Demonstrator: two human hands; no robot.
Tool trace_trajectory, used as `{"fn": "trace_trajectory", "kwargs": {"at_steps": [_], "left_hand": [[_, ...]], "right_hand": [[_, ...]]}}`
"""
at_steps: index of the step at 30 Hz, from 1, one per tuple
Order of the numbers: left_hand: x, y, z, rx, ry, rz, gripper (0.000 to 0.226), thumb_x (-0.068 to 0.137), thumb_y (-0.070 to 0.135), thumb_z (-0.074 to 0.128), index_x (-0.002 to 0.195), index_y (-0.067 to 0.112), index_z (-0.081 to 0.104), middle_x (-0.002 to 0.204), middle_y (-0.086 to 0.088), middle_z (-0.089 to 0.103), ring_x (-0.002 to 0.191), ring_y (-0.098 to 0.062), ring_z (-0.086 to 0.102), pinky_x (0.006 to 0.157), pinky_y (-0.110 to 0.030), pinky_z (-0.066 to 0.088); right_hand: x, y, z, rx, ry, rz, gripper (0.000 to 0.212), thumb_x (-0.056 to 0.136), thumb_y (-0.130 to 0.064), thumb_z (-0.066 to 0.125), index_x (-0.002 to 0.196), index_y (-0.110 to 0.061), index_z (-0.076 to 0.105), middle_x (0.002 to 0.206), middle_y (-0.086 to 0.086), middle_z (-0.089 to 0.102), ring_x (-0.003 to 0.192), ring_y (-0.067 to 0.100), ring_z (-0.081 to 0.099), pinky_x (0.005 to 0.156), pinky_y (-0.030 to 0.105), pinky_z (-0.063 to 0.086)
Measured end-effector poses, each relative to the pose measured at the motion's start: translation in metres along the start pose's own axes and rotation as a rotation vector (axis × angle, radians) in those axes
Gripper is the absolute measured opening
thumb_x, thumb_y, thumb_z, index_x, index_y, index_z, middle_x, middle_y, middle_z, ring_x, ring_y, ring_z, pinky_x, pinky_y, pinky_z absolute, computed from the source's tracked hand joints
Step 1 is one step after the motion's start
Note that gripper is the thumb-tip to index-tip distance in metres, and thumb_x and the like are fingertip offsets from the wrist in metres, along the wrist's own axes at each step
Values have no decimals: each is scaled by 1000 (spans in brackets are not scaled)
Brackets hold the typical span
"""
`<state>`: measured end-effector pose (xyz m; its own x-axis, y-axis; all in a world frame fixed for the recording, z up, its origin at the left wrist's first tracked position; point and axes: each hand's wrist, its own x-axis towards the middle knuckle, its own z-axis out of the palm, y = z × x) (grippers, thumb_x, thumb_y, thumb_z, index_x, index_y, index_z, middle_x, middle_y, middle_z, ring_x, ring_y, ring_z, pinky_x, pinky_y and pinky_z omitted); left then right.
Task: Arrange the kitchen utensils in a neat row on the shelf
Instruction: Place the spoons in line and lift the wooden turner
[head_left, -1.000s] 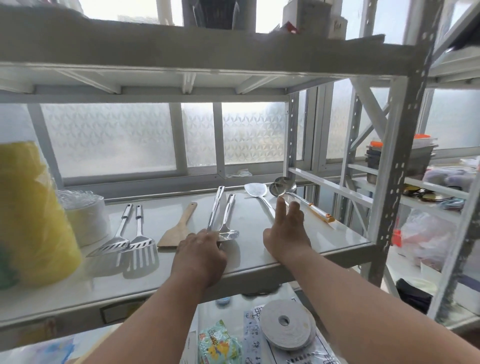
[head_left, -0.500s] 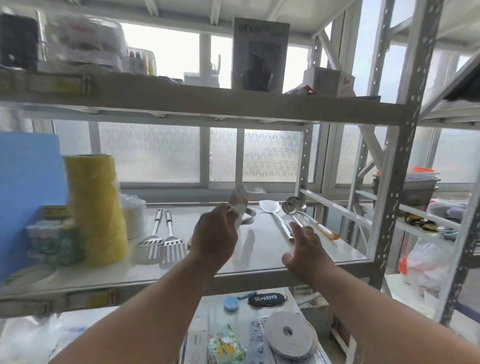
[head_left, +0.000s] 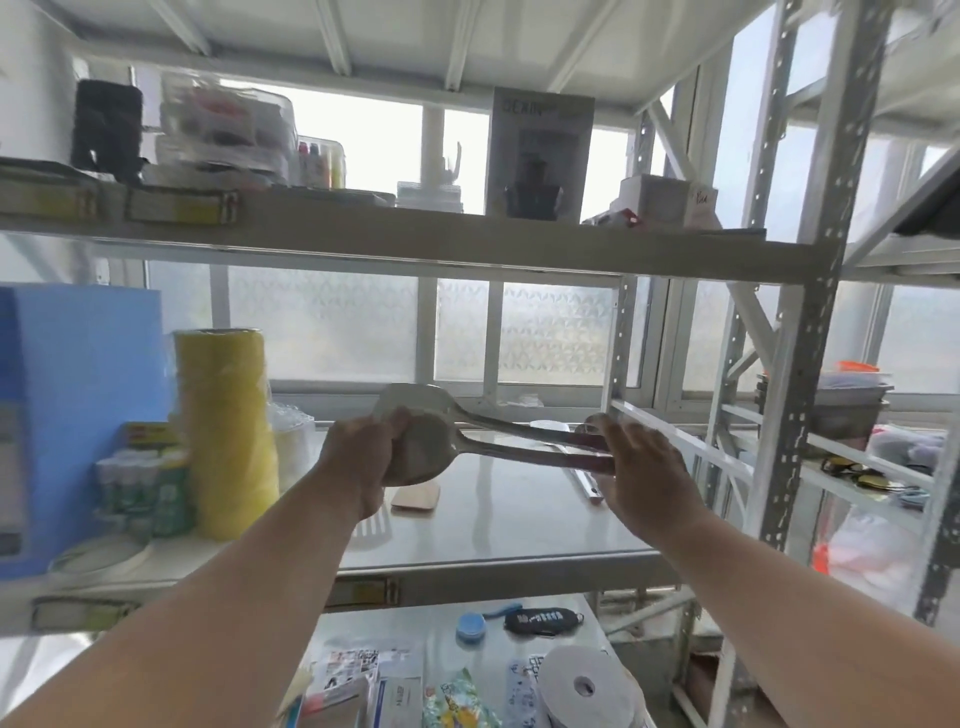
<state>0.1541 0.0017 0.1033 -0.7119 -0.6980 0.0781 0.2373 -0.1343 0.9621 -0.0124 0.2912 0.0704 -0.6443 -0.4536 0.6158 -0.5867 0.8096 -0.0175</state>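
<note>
My left hand (head_left: 358, 462) is closed around the broad heads of two steel serving utensils (head_left: 498, 441) and holds them in the air above the white shelf (head_left: 519, 525). Their handles point right and run level. My right hand (head_left: 649, 478) is at the handle ends with fingers spread, touching them at most with the thumb. Under the raised pair lies a wooden spatula (head_left: 415, 500) on the shelf. A slotted turner's tip (head_left: 370, 527) shows beside my left wrist. A ladle handle with an orange end (head_left: 589, 486) peeks out left of my right hand.
A yellow roll (head_left: 223, 431), a white roll behind it and a blue box (head_left: 78, 395) fill the shelf's left side. The upper shelf (head_left: 415, 244) hangs close above. A perforated steel post (head_left: 800, 415) stands at the right. Below are papers and a tape roll (head_left: 587, 686).
My left hand has picked the two steel utensils off the shelf and turned them level, handles to the right. My right hand rose from the shelf edge to the handle ends. The view tilted upward.
</note>
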Motion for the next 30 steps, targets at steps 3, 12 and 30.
{"fn": "trace_trajectory", "kwargs": {"at_steps": [3, 12, 30], "left_hand": [[3, 2, -3, -78, -28, -63, 28, 94, 15, 81, 111, -5, 73, 107, -21, 79, 96, -41, 78, 92, -58, 62], [-16, -18, 24, 185, -482, -152, 66, 103, 72, 37, 131, 22, 70, 126, -12, 77, 119, -30, 66, 99, -46, 46], [-11, -109, 79, 1190, -573, 205, 32, 104, 51, 52, 135, 45, 59, 137, -7, 66, 123, -27, 60, 105, -40, 46]], "right_hand": [[-9, 4, -2, -56, 80, -78, 52, 84, -27, 75, 131, -24, 51, 122, 4, 63, 109, 32, 64, 89, 46, 54], [-42, -14, 12, 1035, -735, 380, 18, 94, -13, 63, 106, -4, 52, 80, 14, 53, 58, 18, 49, 52, 35, 44], [7, -57, 46, 968, -665, 655, 8, 84, -8, 76, 87, -2, 74, 90, 21, 76, 79, 33, 78, 70, 45, 64]]}}
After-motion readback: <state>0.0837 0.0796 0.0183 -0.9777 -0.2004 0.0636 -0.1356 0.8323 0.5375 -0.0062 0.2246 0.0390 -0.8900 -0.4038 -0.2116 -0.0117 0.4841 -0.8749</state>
